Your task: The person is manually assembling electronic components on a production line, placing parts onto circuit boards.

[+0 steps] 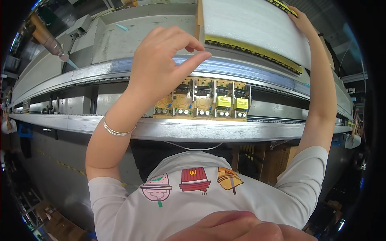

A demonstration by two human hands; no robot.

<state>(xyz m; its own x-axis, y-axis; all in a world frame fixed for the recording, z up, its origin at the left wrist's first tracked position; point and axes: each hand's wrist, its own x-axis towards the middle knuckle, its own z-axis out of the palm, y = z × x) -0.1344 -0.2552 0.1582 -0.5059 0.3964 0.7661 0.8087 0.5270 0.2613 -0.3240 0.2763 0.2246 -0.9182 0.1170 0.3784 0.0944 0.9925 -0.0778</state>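
Note:
My left hand (pixel 163 56) hovers over the left part of a tan circuit board (pixel 183 107), thumb and forefinger curved toward each other with a gap and nothing visible between them. Two yellow transformers (pixel 223 102) stand at the board's right end, among metal heat sinks and white-topped capacitors. At the far right, my right hand (pixel 302 23) reaches over a white foam sheet (pixel 253 30) and its fingers close on the end of a far row of yellow-and-black transformers (pixel 284 7). Its fingertips are partly hidden. Another yellow row (pixel 257 53) lines the foam's near edge.
The board rests between two metal conveyor rails (pixel 189 129). A brown tool with a pale-blue tip (pixel 50 42) hangs at the upper left. A small light-blue piece (pixel 122 27) lies on the grey bench (pixel 112 44). Cardboard boxes (pixel 277 162) stand below the line.

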